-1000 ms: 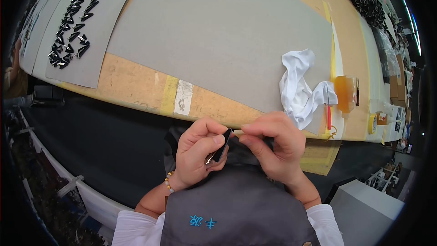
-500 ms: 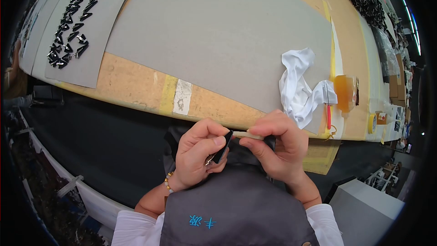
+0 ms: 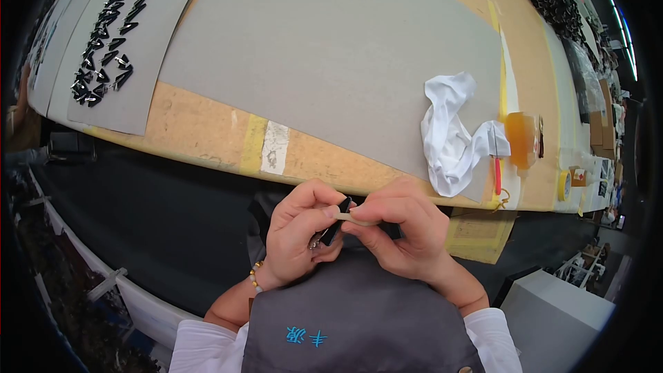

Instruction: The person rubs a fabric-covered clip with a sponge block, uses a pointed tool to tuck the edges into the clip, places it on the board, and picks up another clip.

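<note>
Black pc (image 3: 331,231) in L hand (image 3: 297,229), partly hidden.

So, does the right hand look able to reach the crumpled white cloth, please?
Probably yes: the cloth lies near the right hand with nothing between, though that hand pinches a thin pale strip.

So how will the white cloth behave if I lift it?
The white cloth would probably hang floppy, given its loose folds. It looks thin, so likely light. The red-handled tool at its end might drag along.
</note>
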